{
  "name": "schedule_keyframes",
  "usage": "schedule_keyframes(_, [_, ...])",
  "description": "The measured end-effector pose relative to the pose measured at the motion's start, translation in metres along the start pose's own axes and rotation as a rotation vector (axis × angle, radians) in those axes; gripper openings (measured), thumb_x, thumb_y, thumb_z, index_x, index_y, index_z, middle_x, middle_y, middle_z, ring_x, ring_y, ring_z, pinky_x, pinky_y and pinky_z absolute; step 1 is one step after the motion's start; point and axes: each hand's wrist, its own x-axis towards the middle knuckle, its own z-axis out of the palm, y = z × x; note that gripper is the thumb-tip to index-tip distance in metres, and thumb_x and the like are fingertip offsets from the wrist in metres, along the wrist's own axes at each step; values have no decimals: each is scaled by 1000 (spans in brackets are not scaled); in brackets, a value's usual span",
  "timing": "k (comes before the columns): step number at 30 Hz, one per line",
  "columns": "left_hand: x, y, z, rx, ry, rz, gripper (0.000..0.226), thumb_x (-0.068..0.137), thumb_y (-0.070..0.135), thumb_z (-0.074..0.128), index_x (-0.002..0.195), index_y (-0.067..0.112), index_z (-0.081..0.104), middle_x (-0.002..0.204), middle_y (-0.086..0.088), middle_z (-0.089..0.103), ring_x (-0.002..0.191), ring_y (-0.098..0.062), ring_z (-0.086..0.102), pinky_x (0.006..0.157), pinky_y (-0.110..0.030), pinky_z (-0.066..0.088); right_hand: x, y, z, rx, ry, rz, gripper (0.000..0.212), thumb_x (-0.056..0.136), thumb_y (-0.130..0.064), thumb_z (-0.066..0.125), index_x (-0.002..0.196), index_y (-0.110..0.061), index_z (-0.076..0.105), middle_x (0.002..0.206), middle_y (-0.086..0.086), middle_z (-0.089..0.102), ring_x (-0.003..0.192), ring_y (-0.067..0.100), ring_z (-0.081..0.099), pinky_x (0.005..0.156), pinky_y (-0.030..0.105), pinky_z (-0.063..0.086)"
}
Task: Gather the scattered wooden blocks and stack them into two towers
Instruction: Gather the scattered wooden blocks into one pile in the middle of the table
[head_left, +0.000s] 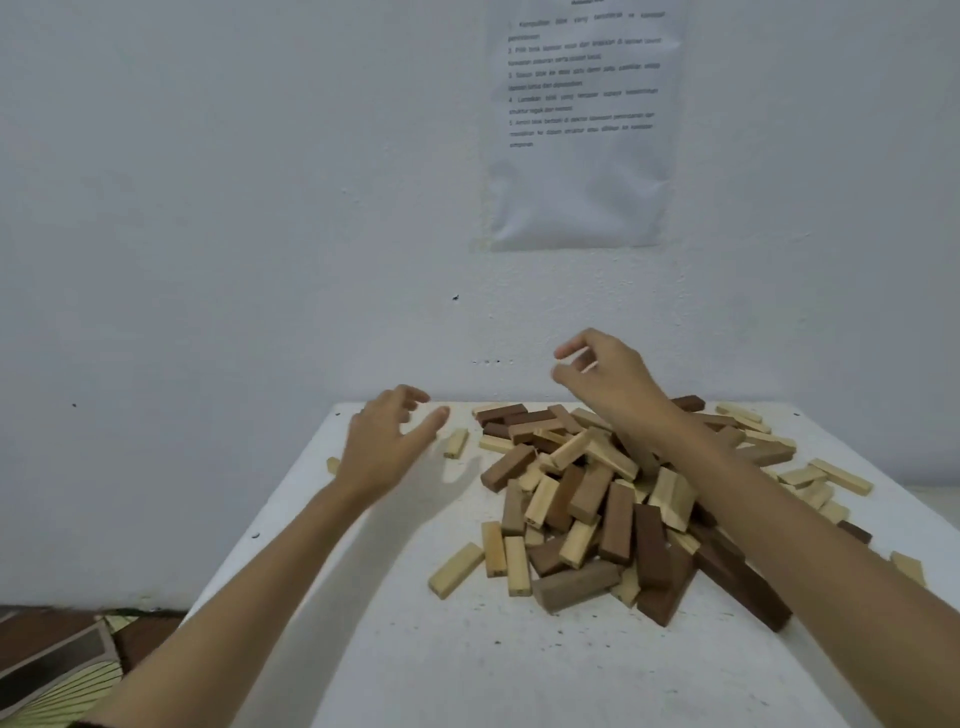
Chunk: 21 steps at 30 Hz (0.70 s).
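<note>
A loose heap of wooden blocks (597, 493), pale, mid-brown and dark brown, lies across the middle and right of the white table (395, 623). My left hand (384, 447) hovers over the table's far left part, fingers spread, holding nothing. A single pale block (456, 442) lies just right of its fingertips. My right hand (602, 374) is raised above the far side of the heap, fingers curled and apart, with nothing in it. My right forearm crosses over the heap and hides some blocks.
A small pale block (332, 465) sits at the table's left edge. Several pale blocks (831, 475) lie scattered toward the right edge. A white wall with a printed sheet (584, 124) stands right behind the table. Patterned floor (57, 670) shows at lower left.
</note>
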Motion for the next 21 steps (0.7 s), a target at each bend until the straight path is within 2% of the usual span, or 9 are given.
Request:
schedule_keyframes(2, [2,-18,-23,30,-46,-6,75,61,82,45,117,33,55,109,25,55,109,-3,51,92,-27,35,21,0,12,-98,-208,-13,30,88,-38,65,113,-26,55,114,5,54,108,23,51,93,39,45])
schedule_keyframes(4, [3,-39,-42,125,-172,-15,97,46,94,48,128,42,44,117,33,44,119,-2,39,101,-30,31,39,2,22,-206,-413,-8,47,86,-48,66,126,-28,50,128,5,48,122,25,44,103,42,40])
schedule_keyframes(7, [4,-74,-53,308,-353,-65,124,34,97,52,143,51,15,149,7,25,140,-15,19,116,-44,14,60,8,36,-332,-643,38,70,83,-57,64,142,-33,36,145,4,35,135,24,35,111,44,33])
schedule_keyframes(9, [4,-88,-47,303,-406,-105,128,34,94,57,143,55,2,156,0,13,146,-20,4,117,-49,-1,72,15,47,-397,-741,69,78,82,-61,63,147,-35,28,152,3,27,139,24,31,113,44,30])
schedule_keyframes(13, [16,-92,-23,232,-391,-96,125,42,90,60,144,53,-4,160,1,2,147,-20,-11,117,-50,-9,88,27,68,-495,-843,109,94,74,-70,65,150,-37,19,158,1,17,144,25,23,116,46,26])
schedule_keyframes(16, [30,-84,-2,269,-387,-84,127,44,90,58,147,48,-3,160,1,-4,146,-24,-14,116,-52,-8,94,30,77,-532,-866,88,117,52,-83,69,149,-40,18,155,-2,23,141,24,28,113,45,30])
schedule_keyframes(17, [35,-81,4,283,-385,-85,128,43,91,56,148,46,-1,160,1,-3,146,-25,-14,115,-53,-8,96,31,79,-559,-871,81,121,48,-84,69,149,-41,18,153,-2,27,139,24,31,112,45,31])
schedule_keyframes(19, [41,-80,14,297,-365,-83,129,39,97,48,148,46,3,160,2,6,147,-24,-11,115,-54,-6,98,32,82,-637,-868,53,117,52,-80,71,148,-44,17,150,-3,30,137,25,31,111,47,31])
schedule_keyframes(21, [45,-81,18,286,-333,-75,129,35,101,43,147,45,10,152,8,22,145,-20,4,117,-49,5,99,32,85,-691,-847,28,111,59,-75,73,148,-45,15,148,-1,28,138,28,26,112,49,29])
